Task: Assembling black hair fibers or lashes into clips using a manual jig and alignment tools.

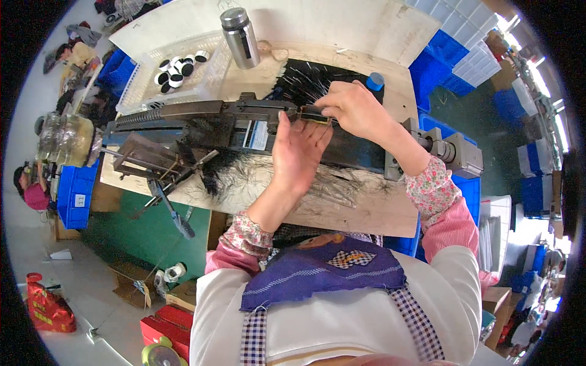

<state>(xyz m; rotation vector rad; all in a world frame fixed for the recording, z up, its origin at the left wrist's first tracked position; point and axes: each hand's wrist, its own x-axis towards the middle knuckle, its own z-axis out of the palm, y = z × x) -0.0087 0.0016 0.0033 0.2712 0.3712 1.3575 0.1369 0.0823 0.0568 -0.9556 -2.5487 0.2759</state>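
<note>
Across the wooden bench lies a long dark metal bench machine (pixel 201 116) with a spring at its left end. My left hand (pixel 296 152) is palm up at its near edge, thumb apart and fingers stretched toward a small dark piece with a yellowish edge (pixel 315 118). Above that piece my right hand (pixel 360 110) is closed, fingertips pinched together; what they grip is hidden. Behind my hands, a pile of thin black bristles (pixel 299 79) with pale strands lies on the bench. A blue round cap (pixel 375 81) rests at its right edge.
A clear plastic basket (pixel 131 91) of black-and-white round pieces stands back left, beside a steel thermos (pixel 241 39). Loose dark strands (pixel 238 174) litter the near bench. A metal chuck-like unit (pixel 455 152) sits at the right end. Blue crates (pixel 436 58) stand beyond.
</note>
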